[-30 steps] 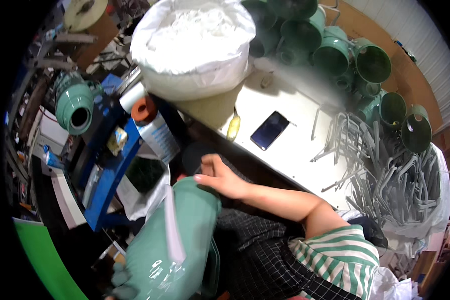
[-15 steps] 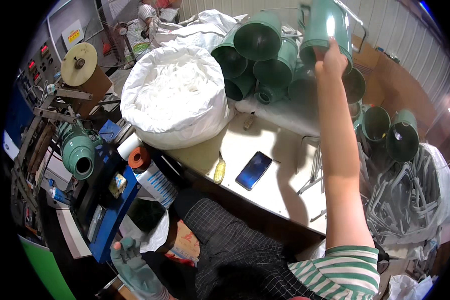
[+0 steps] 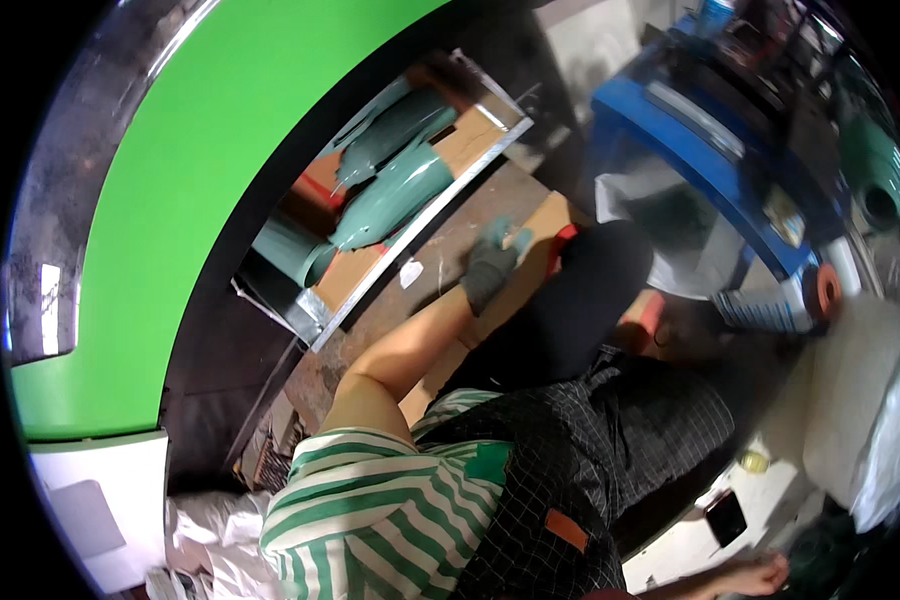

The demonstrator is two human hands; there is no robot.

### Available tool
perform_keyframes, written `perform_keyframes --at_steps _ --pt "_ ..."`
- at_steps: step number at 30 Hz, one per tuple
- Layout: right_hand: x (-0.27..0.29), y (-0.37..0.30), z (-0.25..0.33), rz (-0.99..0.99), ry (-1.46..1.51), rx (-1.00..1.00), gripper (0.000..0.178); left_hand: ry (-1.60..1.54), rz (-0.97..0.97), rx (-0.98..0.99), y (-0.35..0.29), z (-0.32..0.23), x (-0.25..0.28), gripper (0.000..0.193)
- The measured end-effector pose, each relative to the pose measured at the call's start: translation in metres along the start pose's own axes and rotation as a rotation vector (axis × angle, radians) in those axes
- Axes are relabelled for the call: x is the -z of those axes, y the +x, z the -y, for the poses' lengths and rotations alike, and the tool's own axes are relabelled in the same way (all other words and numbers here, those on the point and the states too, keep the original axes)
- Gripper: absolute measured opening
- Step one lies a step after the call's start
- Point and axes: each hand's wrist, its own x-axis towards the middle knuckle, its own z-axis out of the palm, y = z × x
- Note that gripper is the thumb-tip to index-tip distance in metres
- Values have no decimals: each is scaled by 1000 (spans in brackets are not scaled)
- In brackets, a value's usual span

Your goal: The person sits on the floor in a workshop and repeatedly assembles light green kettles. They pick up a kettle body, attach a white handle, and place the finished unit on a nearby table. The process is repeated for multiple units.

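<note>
My left hand (image 3: 495, 265), in a grey-green glove, is stretched out beside my dark-trousered leg with its fingers apart and nothing in them. It is nearest to a cardboard piece (image 3: 542, 222) and a metal-edged tray (image 3: 470, 165). Several green plastic cylinder-shaped shells lie in that tray, one glossy shell (image 3: 395, 200) in front. At the lower right my bare right hand (image 3: 755, 577) is over the white table, close to a dark green shape (image 3: 825, 555). Its fingers are small and blurred, so whether they touch that shape I cannot tell.
A large green machine panel (image 3: 210, 120) curves along the left. Ahead right stands a blue frame (image 3: 660, 125) with an orange roll (image 3: 827, 290) near it. A white sack (image 3: 860, 400), a phone (image 3: 725, 518) and a yellow-handled tool (image 3: 753, 461) are on the table.
The view has swung left, bringing the green panel and the tray of shells in. My right hand, earlier raised holding a green shell at the pile, is now low at the right edge.
</note>
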Motion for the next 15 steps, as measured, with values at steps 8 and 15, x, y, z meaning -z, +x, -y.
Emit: perform_keyframes --at_steps 8,15 --pt "-69 -212 148 1031 213 -32 36 292 -1187 549 130 267 244 99" --pt "-83 -239 200 1205 137 -80 31 -1036 -430 428 121 380 359 40"
